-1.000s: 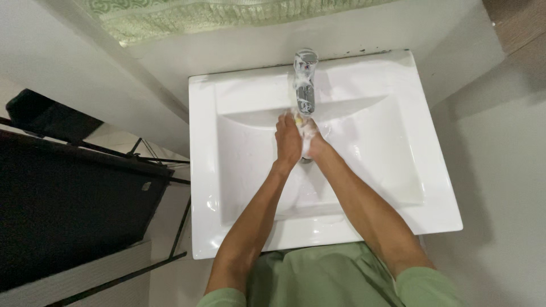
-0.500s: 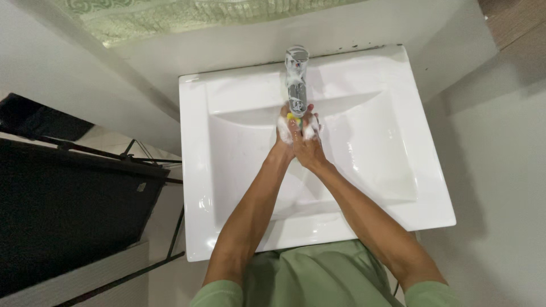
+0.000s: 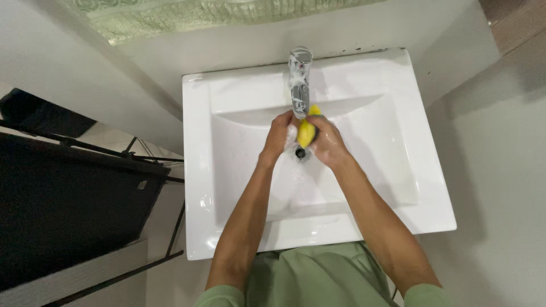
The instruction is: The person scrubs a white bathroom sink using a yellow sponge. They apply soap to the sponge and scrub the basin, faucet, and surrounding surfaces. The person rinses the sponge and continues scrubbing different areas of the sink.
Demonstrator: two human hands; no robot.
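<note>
A white rectangular sink [image 3: 387, 187] fills the middle of the head view, with a chrome faucet [image 3: 300, 77] at its back edge. My right hand [image 3: 327, 142] grips a yellow sponge [image 3: 307, 129] just below the faucet spout. My left hand [image 3: 278, 133] is against the sponge's left side, fingers curled near the spout. Soap foam clings to the faucet and to my fingers. The dark drain [image 3: 300, 152] shows between my wrists.
A black rack on thin metal legs [image 3: 74, 199] stands left of the sink. A patterned green glass pane [image 3: 199, 14] runs along the wall behind. Pale tiled wall and floor [image 3: 500, 170] lie to the right.
My hands have parted slightly and the yellow sponge now shows more plainly under the spout. The camera view has shifted a little.
</note>
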